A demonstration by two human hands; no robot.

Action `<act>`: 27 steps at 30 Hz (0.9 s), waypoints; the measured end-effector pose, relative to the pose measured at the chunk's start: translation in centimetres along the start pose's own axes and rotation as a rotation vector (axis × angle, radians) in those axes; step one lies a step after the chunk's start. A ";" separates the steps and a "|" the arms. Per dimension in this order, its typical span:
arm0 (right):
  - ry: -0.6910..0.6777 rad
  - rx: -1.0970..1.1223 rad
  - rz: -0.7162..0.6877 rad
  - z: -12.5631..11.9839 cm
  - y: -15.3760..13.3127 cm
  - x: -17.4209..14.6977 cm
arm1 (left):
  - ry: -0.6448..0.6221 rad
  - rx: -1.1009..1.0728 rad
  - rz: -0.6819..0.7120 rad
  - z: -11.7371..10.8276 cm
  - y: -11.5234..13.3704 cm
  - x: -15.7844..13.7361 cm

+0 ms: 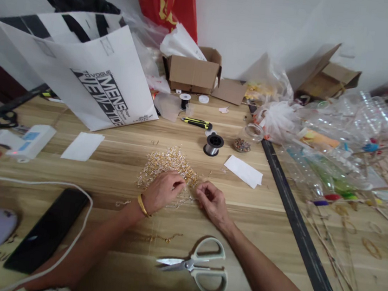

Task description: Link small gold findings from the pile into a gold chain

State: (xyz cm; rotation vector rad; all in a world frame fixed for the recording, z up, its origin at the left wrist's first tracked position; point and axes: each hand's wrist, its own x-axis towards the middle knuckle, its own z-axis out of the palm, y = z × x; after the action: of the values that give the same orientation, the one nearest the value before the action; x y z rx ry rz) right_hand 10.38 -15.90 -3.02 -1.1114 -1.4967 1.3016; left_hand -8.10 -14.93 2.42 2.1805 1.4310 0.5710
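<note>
- Fingers of the left hand (pixel 162 191) are bent, thumb and forefinger close together at the near right edge of a pile of small beads (pixel 164 164); I cannot tell whether they grip anything.
- Fingers of the right hand (pixel 213 204) curl inward just beside the pile, facing the left fingers across a narrow gap; whatever may be between them is too small to tell.
- The gold and clear pile lies on the desk (pixel 113 176), partly hidden by the left hand; a thin chain (pixel 183 203) lies just below it, between the hands.
- A gold bracelet (pixel 143 206) circles the left wrist.
- Scissors (pixel 189 264) lie between the forearms, blades pointing left, near a short gold chain (pixel 168 240).
- Beyond the hands stand a wire spool (pixel 213 145) and a clear container (pixel 242 145) of dark beads.
- A phone (pixel 49 232) lies left of the left forearm.
</note>
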 end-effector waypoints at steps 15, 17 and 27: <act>0.003 -0.417 -0.432 0.0 -0.3 -0.7 | -0.206 -1.063 -0.364 3.0 0.2 -0.4; -0.014 -0.438 -0.456 0.0 -0.2 -0.7 | -0.206 -1.082 -0.374 3.1 0.1 -0.5; -0.032 -0.462 -0.496 0.1 0.1 -0.7 | -0.195 -1.078 -0.330 2.9 0.1 -0.7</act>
State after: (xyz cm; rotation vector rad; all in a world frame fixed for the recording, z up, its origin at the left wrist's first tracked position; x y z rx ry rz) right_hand 10.46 -16.56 -3.13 -0.9055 -2.0003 0.6512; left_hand -6.67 -16.00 0.09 1.0902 0.9749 0.7423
